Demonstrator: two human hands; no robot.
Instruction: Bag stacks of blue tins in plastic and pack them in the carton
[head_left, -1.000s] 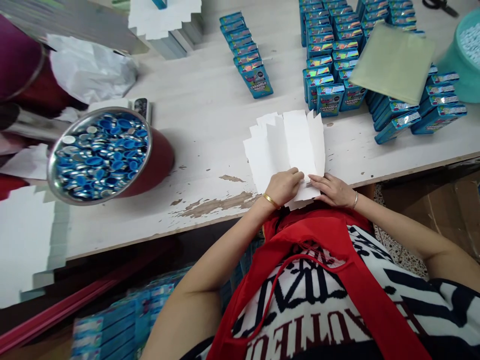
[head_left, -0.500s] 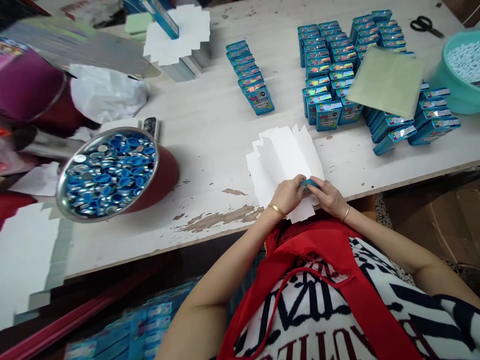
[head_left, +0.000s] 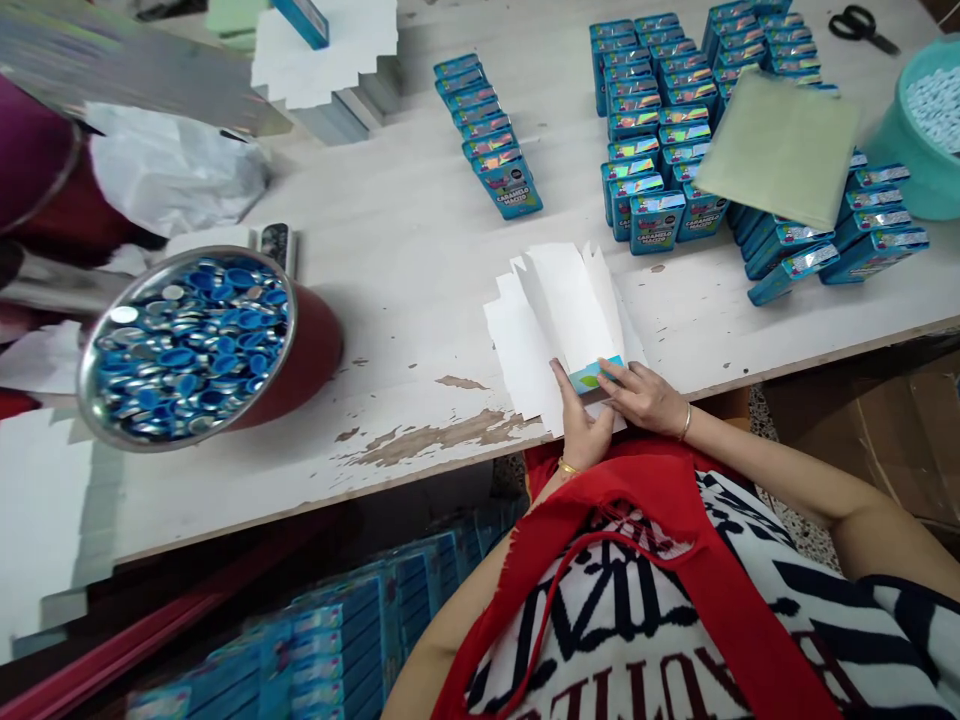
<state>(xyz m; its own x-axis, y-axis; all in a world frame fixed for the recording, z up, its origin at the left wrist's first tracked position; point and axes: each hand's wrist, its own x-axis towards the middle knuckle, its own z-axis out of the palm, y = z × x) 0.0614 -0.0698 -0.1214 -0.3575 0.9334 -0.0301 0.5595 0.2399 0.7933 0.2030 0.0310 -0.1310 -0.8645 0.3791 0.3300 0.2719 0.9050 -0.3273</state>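
Observation:
A white cut-out card point(head_left: 574, 305) with folded-up flaps lies at the table's front edge, over more white card point(head_left: 517, 350). Its near end shows a blue printed panel point(head_left: 588, 379) with a green leaf shape. My left hand point(head_left: 585, 425) holds the left end of this panel, fingers pointing up along it. My right hand point(head_left: 645, 395) has its fingers closed over the panel's right end. The undersides of both hands are hidden.
Standing blue boxes point(head_left: 656, 222) fill the right, partly under a pale green sheet point(head_left: 784, 145). A shorter row point(head_left: 506, 185) stands in the middle. A pot of caps point(head_left: 319, 330), a teal tub point(head_left: 919, 170), scissors point(head_left: 862, 28) and stacked card point(head_left: 322, 60) lie around.
My left hand has turned so its fingers point upward beside the panel. The card's side flaps stand more upright, and more of the blue panel shows. The view has shifted slightly.

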